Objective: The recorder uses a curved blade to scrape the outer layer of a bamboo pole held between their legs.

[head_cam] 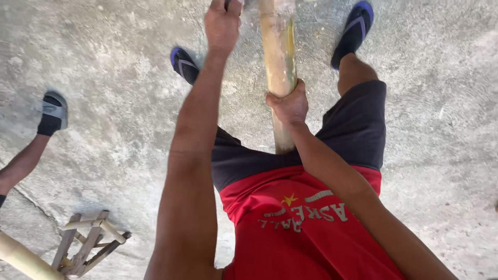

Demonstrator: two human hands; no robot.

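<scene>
Bamboo pole (278, 57) runs upright between the person's legs, its lower end hidden behind the dark shorts (358, 129) and its upper part passing out of the top edge of the view. Right hand (288, 106) is wrapped firmly around the pole, fingers curled over its far side, wrist just above the red shirt (290, 233). Left hand (223, 23) sits higher and to the left of that grip, closed around something at the frame's top edge, but what it holds cannot be made out. For steady work, the right grip looks best kept tight and close to the body, so the pole cannot twist or slide, while the left hand acts well above it with knuckles clear of the fingers below. Feet in blue-edged sandals (182, 65) stand either side of the pole beyond the grip, a wide stance that should brace it. Well left of the grip, another person's foot (52, 114) and a small bamboo frame (88, 243) rest on the concrete floor (104, 78).
</scene>
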